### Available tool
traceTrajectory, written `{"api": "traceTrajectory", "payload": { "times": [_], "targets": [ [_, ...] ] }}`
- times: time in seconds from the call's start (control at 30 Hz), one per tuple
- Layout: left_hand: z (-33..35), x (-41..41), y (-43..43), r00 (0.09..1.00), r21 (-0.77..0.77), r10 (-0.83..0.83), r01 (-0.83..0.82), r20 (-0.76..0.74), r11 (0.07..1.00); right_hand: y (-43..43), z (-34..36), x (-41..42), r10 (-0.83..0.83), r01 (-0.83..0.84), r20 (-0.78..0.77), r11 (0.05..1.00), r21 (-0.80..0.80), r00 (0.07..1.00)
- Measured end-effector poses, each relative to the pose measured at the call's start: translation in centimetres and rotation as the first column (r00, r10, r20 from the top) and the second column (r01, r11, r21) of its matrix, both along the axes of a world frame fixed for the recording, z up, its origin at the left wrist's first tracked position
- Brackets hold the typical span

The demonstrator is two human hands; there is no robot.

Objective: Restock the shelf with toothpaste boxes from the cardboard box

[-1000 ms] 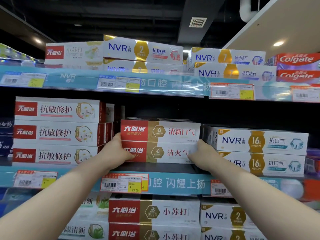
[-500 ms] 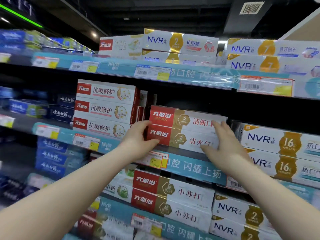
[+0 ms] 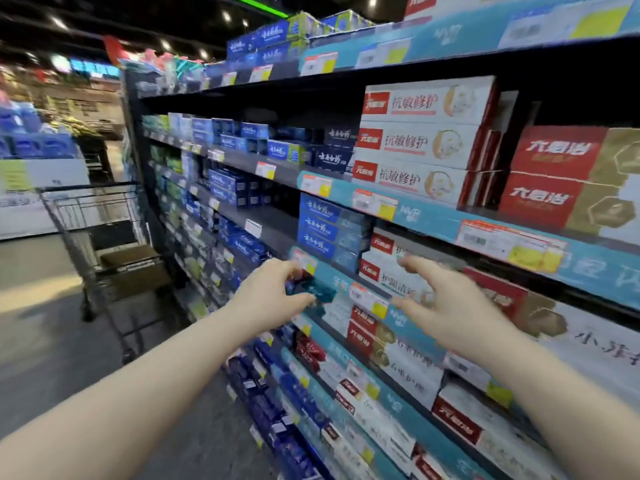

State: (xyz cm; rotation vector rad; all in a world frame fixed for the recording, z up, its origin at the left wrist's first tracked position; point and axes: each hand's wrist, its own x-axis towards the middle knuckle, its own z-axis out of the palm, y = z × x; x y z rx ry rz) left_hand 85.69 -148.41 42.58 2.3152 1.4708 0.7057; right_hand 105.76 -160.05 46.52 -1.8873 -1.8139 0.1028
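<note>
Two red and gold toothpaste boxes [image 3: 568, 178] sit stacked on the shelf [image 3: 433, 216] at the right, beside three white boxes with red labels [image 3: 419, 140]. My left hand [image 3: 273, 296] hangs in the air in front of a lower shelf edge, fingers loosely spread, holding nothing. My right hand [image 3: 446, 303] is also free of the boxes, fingers spread, in front of the white and red boxes one shelf down. A brown cardboard box [image 3: 133, 268] lies in a shopping cart [image 3: 97, 237] at the left.
The shelving runs from the right foreground back to the left, full of blue, white and red toothpaste boxes with price tags [image 3: 374, 202] on teal strips. The wire cart stands in the aisle close to the shelf end. Grey floor [image 3: 45, 341] lies at the lower left.
Both hands have come off the red and gold boxes and dropped lower, away from the shelf. The view has swung left, bringing the aisle and the cart into sight.
</note>
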Motion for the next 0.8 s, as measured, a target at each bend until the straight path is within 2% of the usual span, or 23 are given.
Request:
{"api": "traceTrajectory", "payload": {
  "times": [0.3,0.53,0.8],
  "targets": [
    [-6.5,-16.5,7.0,0.975,-0.168,0.204,-0.216,-0.086,0.962,12.4,-5.1,-13.3,0.183,-0.167,0.05,0.96,-0.223,0.982],
    [-9.7,-31.4,14.1,0.929,-0.24,0.344,-0.369,-0.14,0.898,23.2,-9.4,-26.3,0.25,-0.234,0.01,0.92,-0.316,0.968],
    [-14.6,-42.3,18.9,0.89,-0.318,0.435,-0.455,-0.135,0.832,32.4,-13.6,-36.5,0.32,-0.312,-0.061,0.834,-0.455,0.945]
  ]
}}
